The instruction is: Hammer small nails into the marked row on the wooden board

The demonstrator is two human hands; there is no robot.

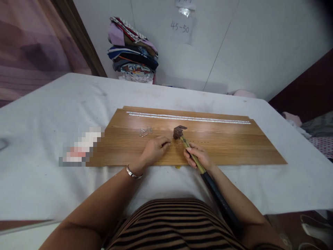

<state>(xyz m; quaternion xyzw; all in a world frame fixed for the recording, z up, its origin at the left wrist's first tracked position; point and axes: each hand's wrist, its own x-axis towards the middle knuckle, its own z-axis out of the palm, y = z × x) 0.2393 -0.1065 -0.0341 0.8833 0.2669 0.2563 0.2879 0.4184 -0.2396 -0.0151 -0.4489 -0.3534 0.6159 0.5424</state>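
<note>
My right hand (pixel 199 156) is wrapped round the upper handle of a claw hammer (pixel 191 150), whose long dark grip runs back along my forearm. The rusty head is at or just over a wooden board (pixel 234 149); whether it touches cannot be told. Left of the head, my left hand (pixel 156 149) rests low over the board with its fingers pinched together. Whatever is between those fingertips is too small to make out. Several loose nails (pixel 145 131) lie beyond my left hand. A row of small dark marks (pixel 199 141) runs along the board right of the hammer head.
Two white measuring strips (pixel 189 118) lie along the board's far side. The board is on a table with a white cloth (pixel 52 104). A blurred-out item (pixel 83 146) is at its left edge. Folded clothes (pixel 134 52) are stacked by the wall behind the table.
</note>
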